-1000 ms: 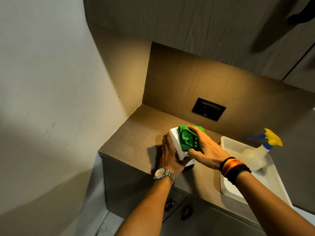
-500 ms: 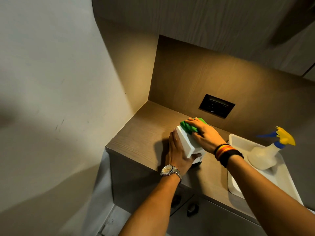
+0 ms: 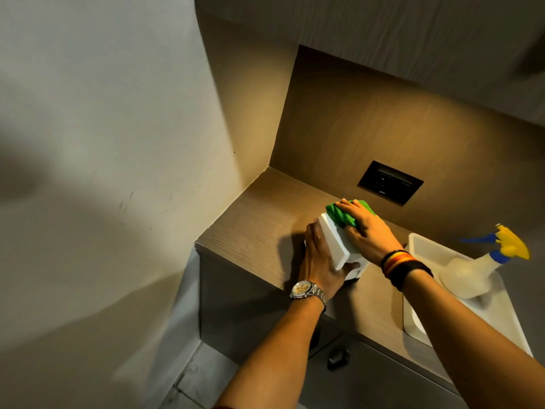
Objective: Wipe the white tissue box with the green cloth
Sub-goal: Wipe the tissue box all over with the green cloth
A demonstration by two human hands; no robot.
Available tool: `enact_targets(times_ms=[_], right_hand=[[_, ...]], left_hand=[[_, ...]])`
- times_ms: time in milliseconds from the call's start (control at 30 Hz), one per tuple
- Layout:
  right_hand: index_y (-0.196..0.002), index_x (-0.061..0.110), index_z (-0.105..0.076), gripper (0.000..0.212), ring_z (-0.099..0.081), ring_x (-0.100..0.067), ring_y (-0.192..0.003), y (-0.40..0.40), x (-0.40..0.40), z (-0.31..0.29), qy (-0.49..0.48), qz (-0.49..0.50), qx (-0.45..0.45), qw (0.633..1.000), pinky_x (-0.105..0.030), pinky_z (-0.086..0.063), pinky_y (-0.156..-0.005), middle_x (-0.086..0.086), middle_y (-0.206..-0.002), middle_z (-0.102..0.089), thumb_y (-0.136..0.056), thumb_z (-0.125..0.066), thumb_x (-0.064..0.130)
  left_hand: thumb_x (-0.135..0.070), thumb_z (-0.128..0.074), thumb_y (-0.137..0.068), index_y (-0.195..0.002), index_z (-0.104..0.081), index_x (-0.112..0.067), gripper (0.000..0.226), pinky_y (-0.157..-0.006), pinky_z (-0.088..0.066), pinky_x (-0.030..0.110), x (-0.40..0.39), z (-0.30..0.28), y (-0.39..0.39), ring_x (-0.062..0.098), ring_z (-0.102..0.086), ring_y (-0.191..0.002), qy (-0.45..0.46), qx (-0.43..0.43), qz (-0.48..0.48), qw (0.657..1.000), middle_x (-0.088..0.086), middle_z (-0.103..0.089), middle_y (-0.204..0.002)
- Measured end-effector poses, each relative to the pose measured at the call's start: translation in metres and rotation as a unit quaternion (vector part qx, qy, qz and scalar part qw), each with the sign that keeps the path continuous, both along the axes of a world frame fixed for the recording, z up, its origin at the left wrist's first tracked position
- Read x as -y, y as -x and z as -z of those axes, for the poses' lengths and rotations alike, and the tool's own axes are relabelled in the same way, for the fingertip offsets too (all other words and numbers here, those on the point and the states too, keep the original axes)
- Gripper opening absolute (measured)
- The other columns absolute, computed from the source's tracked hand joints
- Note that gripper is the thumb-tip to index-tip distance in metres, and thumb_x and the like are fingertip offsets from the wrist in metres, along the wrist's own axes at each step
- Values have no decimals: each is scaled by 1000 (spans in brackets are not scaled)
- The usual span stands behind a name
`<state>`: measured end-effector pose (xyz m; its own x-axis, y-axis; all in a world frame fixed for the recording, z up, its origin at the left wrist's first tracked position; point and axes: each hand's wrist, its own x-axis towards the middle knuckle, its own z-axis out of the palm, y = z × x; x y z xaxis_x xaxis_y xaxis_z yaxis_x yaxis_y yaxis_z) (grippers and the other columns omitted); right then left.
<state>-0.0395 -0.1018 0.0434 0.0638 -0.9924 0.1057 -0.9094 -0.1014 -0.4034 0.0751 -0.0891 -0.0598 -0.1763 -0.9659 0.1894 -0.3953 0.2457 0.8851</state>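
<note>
The white tissue box [image 3: 336, 245] stands on the wooden counter [image 3: 259, 228], near its front edge. My left hand [image 3: 320, 261] grips the box's left side and near end, thumb wrapped around the front corner. My right hand [image 3: 365, 231] lies flat on top of the box and presses the green cloth [image 3: 342, 215] against its far end. The cloth is bunched under my fingers and partly hidden by them. Most of the box's top is covered by my right hand.
A white tray [image 3: 424, 249] sits on the counter to the right, holding a spray bottle [image 3: 477, 268] with a yellow and blue trigger. A black wall socket [image 3: 390, 182] is behind the box. A pale wall closes the left side; cabinet knobs [image 3: 337, 358] show below the counter.
My right hand has pushed the green cloth along the box top toward the far end. My left hand keeps its grip. The camera has moved closer and shifted left.
</note>
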Motion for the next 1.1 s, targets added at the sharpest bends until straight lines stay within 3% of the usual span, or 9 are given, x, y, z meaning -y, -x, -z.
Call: enact_targets(times_ms=[200, 333, 433, 600, 700, 833, 933, 1000, 1100], right_hand=[[-144, 32, -41, 58, -17, -12, -146, 6, -40, 3, -5, -89, 3, 996, -40, -13, -119, 12, -153, -33, -93, -52, 6], [-141, 34, -45, 60, -24, -17, -146, 31, -35, 1, -30, -28, 42, 998, -48, -22, -119, 7, -154, -37, -92, -51, 0], [-140, 32, -46, 54, -28, -23, -145, 22, -8, 0, -30, 15, 60, 998, -52, -22, -119, 3, -153, -40, -94, -50, 4], [-141, 29, -46, 55, -25, -20, -146, 3, -9, 1, -5, -33, 12, 999, -49, -16, -121, 3, -153, -40, -92, -50, 3], [-140, 34, -47, 59, -20, -13, -147, 8, -45, 8, 5, -75, 31, 997, -40, -14, -119, 11, -153, -38, -91, -50, 0], [-132, 40, -54, 57, -29, -5, -143, 24, -88, 11, -14, -48, 145, 988, -32, -28, -114, 22, -147, -43, -93, -53, -1], [-129, 38, -58, 50, -49, -10, -129, 37, -108, 6, 24, 29, 266, 963, -34, -45, -105, 9, -140, -54, -95, -51, 1], [-132, 29, -57, 47, -56, -13, -121, 41, -113, 7, 69, 84, 350, 930, -31, -53, -95, 1, -135, -58, -96, -45, 0], [-125, 30, -59, 47, -56, -15, -120, 41, -113, 19, 112, 174, 483, 851, -22, -54, -88, 2, -127, -60, -96, -42, -3]], left_hand=[[-73, -70, -70, -159, 5, -10, 133, -117, -36, 52, 3, 11, 4, 34, -18, -152, 1, 19, 6, 1000, 15, -11, -166], [-52, -91, -60, -157, -7, -18, 133, -107, -47, 46, 10, 7, 4, 27, -39, -137, -29, -16, -5, 999, 8, -30, -153], [-52, -90, -58, -155, -14, -20, 127, -96, -54, 44, 9, 8, 5, 26, -46, -129, -28, -19, -27, 999, 5, -36, -146], [-62, -83, -65, -159, 4, -10, 139, -114, -39, 49, 7, 12, 3, 32, -27, -147, 10, 14, 15, 1000, 14, -17, -164], [-73, -70, -66, -159, -1, -11, 132, -110, -45, 50, 10, 17, 3, 32, -30, -147, 17, -11, 10, 1000, 14, -19, -163], [-69, -74, -63, -159, 1, -17, 133, -95, -55, 48, 9, 19, 0, 32, -44, -137, -2, -12, 12, 1000, 12, -24, -160], [-50, -90, -63, -158, -1, -21, 134, -95, -53, 39, 11, 10, -5, 32, -47, -134, -28, -16, 33, 999, 10, -32, -158], [-41, -94, -62, -158, -6, -21, 132, -97, -49, 34, 19, 9, -14, 28, -47, -134, -28, -19, 57, 998, 9, -39, -155], [-40, -96, -60, -156, -14, -35, 126, -105, -50, 47, 36, 3, -33, 21, -49, -135, -44, -6, 123, 991, -2, -49, -148]])
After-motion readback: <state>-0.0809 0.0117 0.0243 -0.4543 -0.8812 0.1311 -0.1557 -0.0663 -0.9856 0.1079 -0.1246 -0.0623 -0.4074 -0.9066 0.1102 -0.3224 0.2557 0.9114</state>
